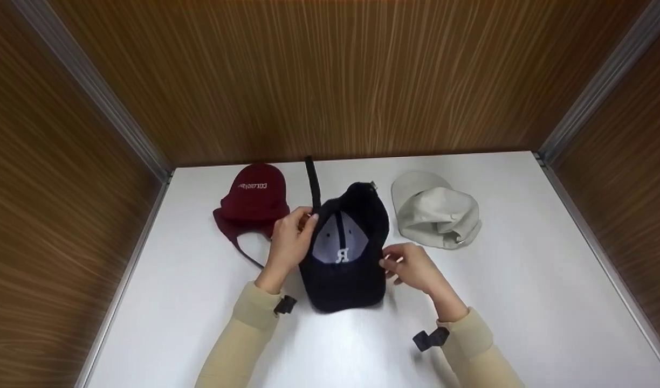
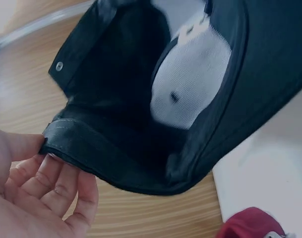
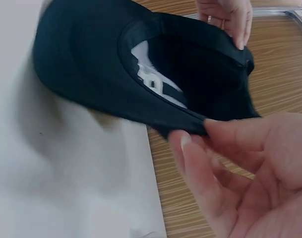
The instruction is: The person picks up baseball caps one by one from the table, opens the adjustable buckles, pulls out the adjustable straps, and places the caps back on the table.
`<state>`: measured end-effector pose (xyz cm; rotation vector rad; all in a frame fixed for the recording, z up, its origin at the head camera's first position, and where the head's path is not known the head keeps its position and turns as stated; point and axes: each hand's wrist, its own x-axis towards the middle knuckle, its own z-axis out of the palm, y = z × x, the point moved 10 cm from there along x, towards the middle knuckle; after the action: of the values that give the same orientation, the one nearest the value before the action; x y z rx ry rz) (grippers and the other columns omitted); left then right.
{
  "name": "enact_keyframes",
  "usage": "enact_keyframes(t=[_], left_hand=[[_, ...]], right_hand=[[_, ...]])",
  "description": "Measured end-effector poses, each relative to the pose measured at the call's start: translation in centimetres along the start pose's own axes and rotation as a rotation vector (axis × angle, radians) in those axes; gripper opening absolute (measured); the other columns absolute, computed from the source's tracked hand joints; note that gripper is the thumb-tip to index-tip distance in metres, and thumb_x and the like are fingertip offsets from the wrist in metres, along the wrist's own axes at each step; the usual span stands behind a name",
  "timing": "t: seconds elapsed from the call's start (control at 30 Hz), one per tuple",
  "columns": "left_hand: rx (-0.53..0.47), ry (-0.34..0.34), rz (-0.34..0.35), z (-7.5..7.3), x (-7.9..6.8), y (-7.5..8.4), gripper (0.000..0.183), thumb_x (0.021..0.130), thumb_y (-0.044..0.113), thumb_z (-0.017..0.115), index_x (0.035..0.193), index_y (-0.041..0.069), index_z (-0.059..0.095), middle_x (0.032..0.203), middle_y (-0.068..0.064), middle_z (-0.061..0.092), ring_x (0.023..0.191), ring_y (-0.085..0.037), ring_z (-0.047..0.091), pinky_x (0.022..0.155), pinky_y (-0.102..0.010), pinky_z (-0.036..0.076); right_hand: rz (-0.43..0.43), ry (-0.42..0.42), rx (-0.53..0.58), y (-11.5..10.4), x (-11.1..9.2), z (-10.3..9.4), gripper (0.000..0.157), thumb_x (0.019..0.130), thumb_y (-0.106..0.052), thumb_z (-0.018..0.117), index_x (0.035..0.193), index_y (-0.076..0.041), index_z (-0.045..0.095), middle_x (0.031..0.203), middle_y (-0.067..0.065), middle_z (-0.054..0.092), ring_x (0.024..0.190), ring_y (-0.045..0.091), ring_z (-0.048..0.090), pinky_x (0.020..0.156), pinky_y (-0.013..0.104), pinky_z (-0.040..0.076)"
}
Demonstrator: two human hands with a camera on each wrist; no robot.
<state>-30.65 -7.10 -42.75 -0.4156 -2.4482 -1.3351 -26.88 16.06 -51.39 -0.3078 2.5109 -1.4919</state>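
Observation:
A black baseball cap (image 1: pixel 345 285) is held with its hollow side up and its brim toward the person. Its pale lining (image 2: pixel 193 74) shows, with a white letter reversed on it. My left hand (image 1: pixel 293 240) pinches the cap's edge on the left, near the loose black strap (image 1: pixel 313 183) that sticks out toward the back wall. On the opposite edge, close to where the brim joins, my right hand (image 1: pixel 412 265) pinches between thumb and fingers. In the right wrist view the brim (image 3: pixel 76 54) hangs over the white table, with a shadow under it.
To the left lies a dark red cap (image 1: pixel 257 196) with white lettering, its strap trailing toward the left forearm. A beige cap (image 1: pixel 440 213) rests on the right side. Wood-grain panels (image 1: pixel 351 81) enclose the white table (image 1: pixel 535 269) at the back and sides.

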Motion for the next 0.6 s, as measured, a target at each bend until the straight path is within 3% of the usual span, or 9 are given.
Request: enact_keyframes(t=[0.13, 0.3, 0.4, 0.6], left_hand=[[-0.059, 0.000, 0.059, -0.1, -0.2, 1.3, 0.017, 0.097, 0.013, 0.062, 0.103, -0.001, 0.069, 0.081, -0.004, 0.068, 0.070, -0.014, 0.062, 0.064, -0.029, 0.051], [-0.146, 0.052, 0.283, -1.1, -0.7, 3.4, 0.013, 0.093, 0.005, 0.066, 0.102, -0.004, 0.069, 0.088, -0.010, 0.070, 0.074, -0.018, 0.064, 0.066, -0.030, 0.052], [-0.184, 0.072, 0.373, -1.6, -1.0, 4.0, 0.012, 0.090, 0.000, 0.068, 0.101, -0.005, 0.070, 0.095, -0.013, 0.071, 0.083, -0.022, 0.067, 0.074, -0.033, 0.054], [-0.220, 0.047, 0.431, -1.7, -1.3, 3.8, 0.013, 0.086, -0.005, 0.070, 0.100, -0.005, 0.071, 0.098, -0.015, 0.071, 0.089, -0.028, 0.068, 0.079, -0.036, 0.054]], right_hand=[[-0.072, 0.197, -0.131, -1.4, 0.3, -2.0, 0.015, 0.086, -0.003, 0.071, 0.100, 0.003, 0.074, 0.077, 0.006, 0.069, 0.061, 0.022, 0.068, 0.053, 0.028, 0.053], [-0.145, 0.388, -0.212, -2.7, 0.2, -3.9, 0.015, 0.086, -0.003, 0.073, 0.099, 0.002, 0.076, 0.070, 0.003, 0.067, 0.058, 0.017, 0.065, 0.053, 0.026, 0.049], [-0.175, 0.434, -0.168, -2.7, 0.6, -4.3, 0.016, 0.087, -0.002, 0.071, 0.101, 0.005, 0.075, 0.071, 0.007, 0.071, 0.060, 0.019, 0.067, 0.054, 0.025, 0.052], [-0.175, 0.401, -0.067, -1.5, 1.6, -4.1, 0.015, 0.090, 0.001, 0.067, 0.103, 0.004, 0.074, 0.081, 0.011, 0.073, 0.070, 0.025, 0.071, 0.057, 0.024, 0.055]])
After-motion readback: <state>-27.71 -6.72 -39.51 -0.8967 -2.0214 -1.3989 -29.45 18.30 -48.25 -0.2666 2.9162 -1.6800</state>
